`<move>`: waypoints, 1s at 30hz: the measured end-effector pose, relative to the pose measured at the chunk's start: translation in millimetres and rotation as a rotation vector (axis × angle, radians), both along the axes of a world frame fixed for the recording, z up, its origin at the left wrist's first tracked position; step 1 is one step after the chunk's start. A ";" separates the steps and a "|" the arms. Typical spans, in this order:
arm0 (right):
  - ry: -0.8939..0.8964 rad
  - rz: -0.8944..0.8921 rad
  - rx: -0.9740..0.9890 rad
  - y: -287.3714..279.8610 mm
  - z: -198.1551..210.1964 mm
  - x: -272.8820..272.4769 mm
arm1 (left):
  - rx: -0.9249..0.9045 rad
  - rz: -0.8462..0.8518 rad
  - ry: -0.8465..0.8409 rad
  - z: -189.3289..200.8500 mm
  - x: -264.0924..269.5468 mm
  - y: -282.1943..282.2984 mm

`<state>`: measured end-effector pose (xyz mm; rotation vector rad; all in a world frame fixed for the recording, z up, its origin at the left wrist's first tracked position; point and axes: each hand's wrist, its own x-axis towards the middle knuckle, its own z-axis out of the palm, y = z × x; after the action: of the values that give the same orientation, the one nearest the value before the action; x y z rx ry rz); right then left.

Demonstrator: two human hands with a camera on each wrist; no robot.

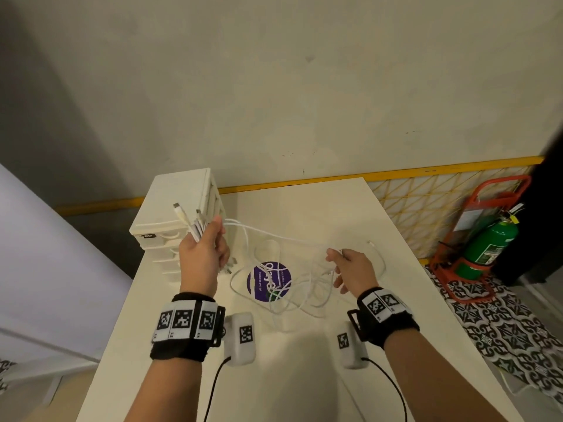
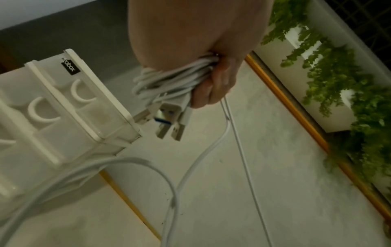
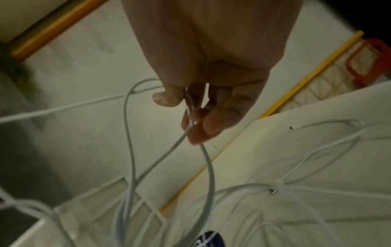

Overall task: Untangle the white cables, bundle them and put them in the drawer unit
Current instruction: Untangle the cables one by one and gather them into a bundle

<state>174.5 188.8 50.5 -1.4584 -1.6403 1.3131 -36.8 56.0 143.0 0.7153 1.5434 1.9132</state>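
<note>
My left hand (image 1: 203, 248) is raised in front of the white drawer unit (image 1: 179, 214) and grips a bunch of white cable ends (image 1: 195, 225); their USB plugs (image 2: 169, 120) stick out below the fist (image 2: 211, 80). From that fist a white cable (image 1: 274, 236) runs across to my right hand (image 1: 347, 266), which pinches it (image 3: 190, 115) between thumb and fingertips above the table. The remaining white cables (image 1: 292, 287) lie in a loose tangle on the white table (image 1: 304, 376) between my hands. The drawer unit (image 2: 63, 108) has its drawers shut.
A round purple sticker (image 1: 268, 280) lies under the tangle. A loose cable end (image 1: 370, 242) rests beyond my right hand. A green fire extinguisher (image 1: 487, 245) in a red stand is on the floor right of the table. The wall is close behind.
</note>
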 end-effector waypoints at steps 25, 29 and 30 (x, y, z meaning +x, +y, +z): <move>0.047 0.536 0.108 -66.8 42.9 -43.5 | -0.166 -0.334 0.060 1.1 38.6 13.3; -0.165 0.496 0.177 -65.4 9.7 -47.8 | -0.172 -0.330 0.083 0.3 36.2 5.4; -0.232 0.496 0.206 -62.1 3.0 -44.9 | -0.145 -0.303 0.066 0.8 32.2 3.3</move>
<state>129.7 126.7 53.5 -1.1543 -2.3229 1.2020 -4.6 59.3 143.8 0.8984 1.4985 1.5545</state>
